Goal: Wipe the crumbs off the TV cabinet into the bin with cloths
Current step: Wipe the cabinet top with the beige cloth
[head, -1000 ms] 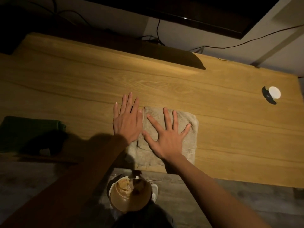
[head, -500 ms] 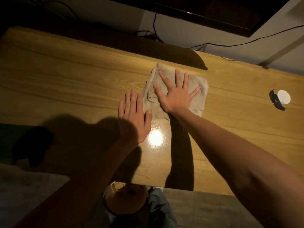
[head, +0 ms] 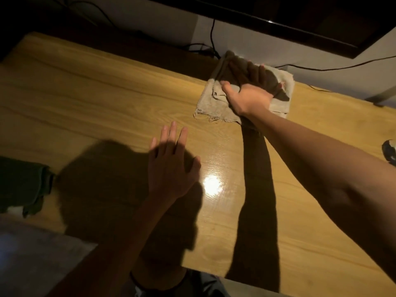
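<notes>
A beige frayed cloth (head: 211, 105) lies at the far edge of the wooden TV cabinet (head: 96, 99), against the wall. My right hand (head: 248, 94) presses flat on the cloth with fingers spread, reaching into shadow at the back. My left hand (head: 171, 166) rests flat and empty on the cabinet top, nearer to me and left of the cloth. A dark green cloth (head: 23, 185) sits folded at the cabinet's left front edge. The bin is hidden below my arms at the front edge. No crumbs are visible in this dim light.
A dark TV (head: 300, 20) hangs above the cabinet's back, with cables (head: 212, 46) running down the wall. A small black and white object (head: 390, 152) sits at the right edge. A bright light glare (head: 212, 183) reflects mid-cabinet.
My right hand has pushed the beige cloth from the front edge away to the back edge of the cabinet. My left hand came off the cloth and stayed on the wood.
</notes>
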Motion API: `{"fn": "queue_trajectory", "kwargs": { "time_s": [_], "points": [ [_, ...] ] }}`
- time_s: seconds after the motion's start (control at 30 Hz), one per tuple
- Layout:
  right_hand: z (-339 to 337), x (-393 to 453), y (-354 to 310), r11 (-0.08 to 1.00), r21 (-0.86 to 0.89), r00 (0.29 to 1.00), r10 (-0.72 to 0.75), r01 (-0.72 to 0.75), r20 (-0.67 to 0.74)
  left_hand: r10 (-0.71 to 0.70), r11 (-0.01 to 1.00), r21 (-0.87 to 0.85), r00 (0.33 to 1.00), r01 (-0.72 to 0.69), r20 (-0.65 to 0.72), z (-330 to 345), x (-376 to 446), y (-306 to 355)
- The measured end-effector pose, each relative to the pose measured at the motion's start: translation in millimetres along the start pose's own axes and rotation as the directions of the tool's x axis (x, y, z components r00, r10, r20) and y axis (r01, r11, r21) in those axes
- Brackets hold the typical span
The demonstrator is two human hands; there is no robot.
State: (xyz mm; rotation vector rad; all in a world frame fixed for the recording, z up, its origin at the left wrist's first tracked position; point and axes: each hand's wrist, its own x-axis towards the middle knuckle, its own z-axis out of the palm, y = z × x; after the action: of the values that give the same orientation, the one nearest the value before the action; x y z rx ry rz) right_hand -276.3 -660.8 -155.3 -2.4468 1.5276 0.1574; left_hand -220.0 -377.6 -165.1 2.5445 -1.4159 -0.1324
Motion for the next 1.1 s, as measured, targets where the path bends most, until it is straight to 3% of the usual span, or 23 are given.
{"fn": "queue_trajectory", "kwargs": {
  "time_s": [0.13,0.43,0.8,0.97,1.1],
  "points": [
    [4.3,-21.2,8.3,0.995,-0.001,0.990,-0.104,0.104,-0.092,-0.025,1.000,0.000,0.999,0.025,0.038,5.0,-0.6,-3.0],
    [25.9,-110.1,35.0,0.967,-0.009,0.963,-0.255,0.255,-0.086,-0.047,0.998,0.048,0.997,0.045,0.056,12.0,2.5,-2.9],
    [65.1,-326.4,83.3,0.921,-0.051,0.919,-0.389,0.387,-0.059,0.006,1.000,0.000,0.996,-0.006,0.094,0.9,-31.7,14.0],
    [77.5,-410.1,120.1,0.925,-0.057,0.923,-0.378,0.375,-0.068,0.141,0.989,-0.051,0.979,-0.135,0.145,1.0,-61.9,49.9],
    [73.4,-421.5,124.2,0.945,-0.038,0.946,-0.326,0.325,0.001,0.166,0.982,-0.115,0.970,-0.148,0.176,7.7,-66.0,79.6]
  ]
}}
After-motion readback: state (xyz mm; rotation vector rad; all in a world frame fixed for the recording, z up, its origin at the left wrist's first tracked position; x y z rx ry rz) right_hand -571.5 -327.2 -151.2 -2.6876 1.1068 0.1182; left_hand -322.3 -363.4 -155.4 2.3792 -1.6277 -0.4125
